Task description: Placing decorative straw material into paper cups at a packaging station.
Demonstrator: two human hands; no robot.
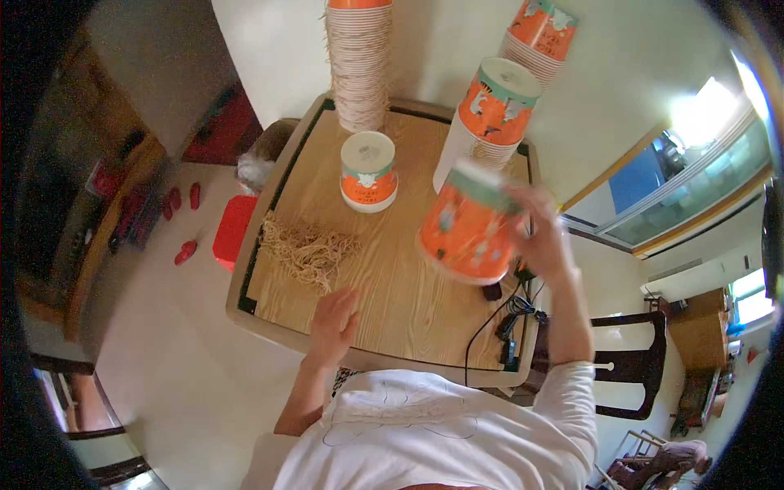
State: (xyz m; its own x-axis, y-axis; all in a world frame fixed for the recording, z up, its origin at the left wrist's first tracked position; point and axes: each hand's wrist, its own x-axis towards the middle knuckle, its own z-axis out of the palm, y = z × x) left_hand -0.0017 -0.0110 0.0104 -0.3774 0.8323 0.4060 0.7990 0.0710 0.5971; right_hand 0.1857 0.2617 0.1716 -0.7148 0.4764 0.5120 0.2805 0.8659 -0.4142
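Observation:
My right hand (pixel 541 237) grips the side of an orange paper tub (pixel 469 229) with a green band, raised over the right part of the table and blurred by motion. The tub is turned bottom up and tilted. Close to the table's near edge is my left hand (pixel 333 325), its fingers stretched out and holding nothing. Just beyond it lies a loose heap of tan strings (pixel 310 251). A similar tub (pixel 368 173) stands bottom up on the wooden table (pixel 400 302), farther back.
A tall stack of nested tubs (pixel 359 69) with tan strings hanging out rises at the back. More stacked tubs (pixel 498 102) stand at the back right. Black cables (pixel 514 314) lie near the right edge. A red bin (pixel 234 231) is left of the table, a dark chair (pixel 633 363) to the right.

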